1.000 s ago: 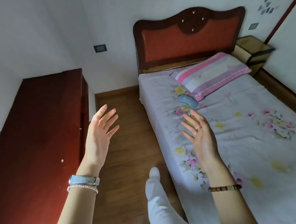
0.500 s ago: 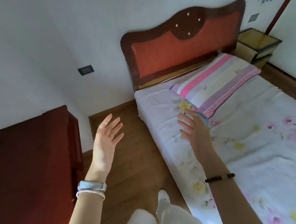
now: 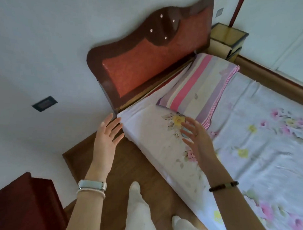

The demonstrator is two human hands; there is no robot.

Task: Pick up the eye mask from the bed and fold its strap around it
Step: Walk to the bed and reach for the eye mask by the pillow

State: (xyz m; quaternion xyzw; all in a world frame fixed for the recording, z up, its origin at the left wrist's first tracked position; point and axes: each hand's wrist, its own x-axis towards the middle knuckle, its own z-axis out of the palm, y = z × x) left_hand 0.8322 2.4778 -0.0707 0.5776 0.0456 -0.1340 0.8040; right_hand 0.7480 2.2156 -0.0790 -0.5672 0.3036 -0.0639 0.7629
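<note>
The light blue eye mask (image 3: pixel 185 132) lies on the floral sheet of the bed (image 3: pixel 259 163), just in front of the striped pillow (image 3: pixel 200 85). Only a sliver of it shows between my fingers. My right hand (image 3: pixel 198 144) hovers right over it, fingers spread, holding nothing. My left hand (image 3: pixel 106 140) is raised over the floor beside the bed's near corner, open and empty as well.
A red and brown headboard (image 3: pixel 149 63) stands against the wall. A yellow nightstand (image 3: pixel 225 41) sits at the far corner. A dark red cabinet (image 3: pixel 24 206) is at lower left. My white-trousered leg (image 3: pixel 139 209) stands on the wooden floor (image 3: pixel 137 166) beside the bed.
I have stepped closer to the head of the bed. My right hand has moved forward over the eye mask and now covers most of it. Both hands stay open.
</note>
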